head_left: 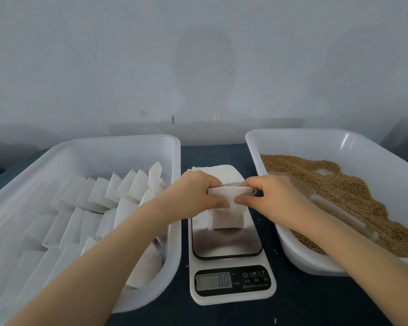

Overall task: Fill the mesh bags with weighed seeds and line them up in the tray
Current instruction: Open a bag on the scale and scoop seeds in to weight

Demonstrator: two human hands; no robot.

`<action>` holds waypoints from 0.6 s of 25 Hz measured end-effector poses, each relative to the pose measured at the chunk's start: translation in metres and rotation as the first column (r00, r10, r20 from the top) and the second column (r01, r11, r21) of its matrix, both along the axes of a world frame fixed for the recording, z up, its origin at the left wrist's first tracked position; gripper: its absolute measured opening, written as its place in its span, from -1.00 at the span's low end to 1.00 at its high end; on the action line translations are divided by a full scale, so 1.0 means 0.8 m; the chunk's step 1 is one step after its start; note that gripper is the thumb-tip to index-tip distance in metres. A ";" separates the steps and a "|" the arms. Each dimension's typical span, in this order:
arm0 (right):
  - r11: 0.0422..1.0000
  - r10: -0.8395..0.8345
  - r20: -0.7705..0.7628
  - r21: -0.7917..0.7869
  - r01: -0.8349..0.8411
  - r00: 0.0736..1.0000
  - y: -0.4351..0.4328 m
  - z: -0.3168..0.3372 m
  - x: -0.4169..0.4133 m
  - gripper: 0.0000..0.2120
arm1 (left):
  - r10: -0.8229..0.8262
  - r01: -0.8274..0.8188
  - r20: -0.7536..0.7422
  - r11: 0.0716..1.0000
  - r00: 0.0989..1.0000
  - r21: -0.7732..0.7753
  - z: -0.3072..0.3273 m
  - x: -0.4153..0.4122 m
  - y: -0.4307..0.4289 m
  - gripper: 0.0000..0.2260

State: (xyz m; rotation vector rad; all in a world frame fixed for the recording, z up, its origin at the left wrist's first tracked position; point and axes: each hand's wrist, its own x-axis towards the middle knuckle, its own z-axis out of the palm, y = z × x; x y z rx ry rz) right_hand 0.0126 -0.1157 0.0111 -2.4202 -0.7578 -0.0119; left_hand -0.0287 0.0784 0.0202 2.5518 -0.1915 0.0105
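A small white mesh bag (226, 217) with seeds in it hangs just above the steel plate of the kitchen scale (226, 245). My left hand (198, 191) pinches the bag's top edge on the left. My right hand (266, 196) pinches the same edge on the right. The scale's display (213, 281) reads zero. On the left, the white tray (85, 147) holds several filled mesh bags (118, 191) lined up in rows. The white tray (292, 135) on the right holds loose brown seeds (346, 191).
A clear plastic scoop (335, 205) lies on the seeds under my right forearm. A stack of unfilled white bags (219, 171) lies behind the scale. The table is covered in dark blue cloth (299, 300). A pale wall stands close behind.
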 end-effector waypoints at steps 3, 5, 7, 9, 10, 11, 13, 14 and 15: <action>0.998 -0.011 0.035 0.061 0.008 0.999 0.000 0.001 0.000 -0.96 | 0.063 -0.062 0.011 0.992 0.998 -0.107 0.001 0.001 0.003 -0.89; 0.994 -0.034 0.029 0.102 0.031 0.999 0.000 0.001 0.001 -0.96 | 0.087 -0.088 -0.015 0.974 0.996 -0.207 0.003 0.002 0.004 -0.94; 0.991 -0.059 0.024 0.121 0.056 0.998 -0.002 -0.001 0.004 -0.91 | 0.085 -0.092 -0.036 0.956 0.996 -0.279 0.005 0.002 0.004 -0.96; 0.992 -0.057 0.029 0.117 0.053 0.998 -0.002 -0.002 0.005 -0.92 | 0.083 -0.092 -0.044 0.956 0.996 -0.279 0.005 0.001 0.004 -0.95; 0.992 -0.052 0.031 0.115 0.048 0.998 -0.002 -0.002 0.005 -0.93 | 0.082 -0.091 -0.044 0.959 0.996 -0.267 0.005 0.000 0.003 -0.95; 0.993 -0.047 0.033 0.114 0.043 0.998 -0.002 -0.002 0.005 -0.93 | 0.082 -0.090 -0.044 0.962 0.996 -0.258 0.005 0.000 0.003 -0.94; 0.993 -0.049 0.031 0.113 0.045 0.998 -0.001 -0.002 0.004 -0.93 | 0.083 -0.091 -0.042 0.963 0.996 -0.253 0.004 0.000 0.002 -0.94; 0.992 -0.054 0.028 0.114 0.050 0.998 -0.001 -0.002 0.005 -0.93 | 0.084 -0.091 -0.040 0.964 0.996 -0.250 0.004 0.000 0.002 -0.95; 0.992 -0.059 0.027 0.114 0.056 0.998 -0.001 -0.002 0.005 -0.92 | 0.084 -0.092 -0.040 0.965 0.996 -0.244 0.004 0.001 0.002 -0.96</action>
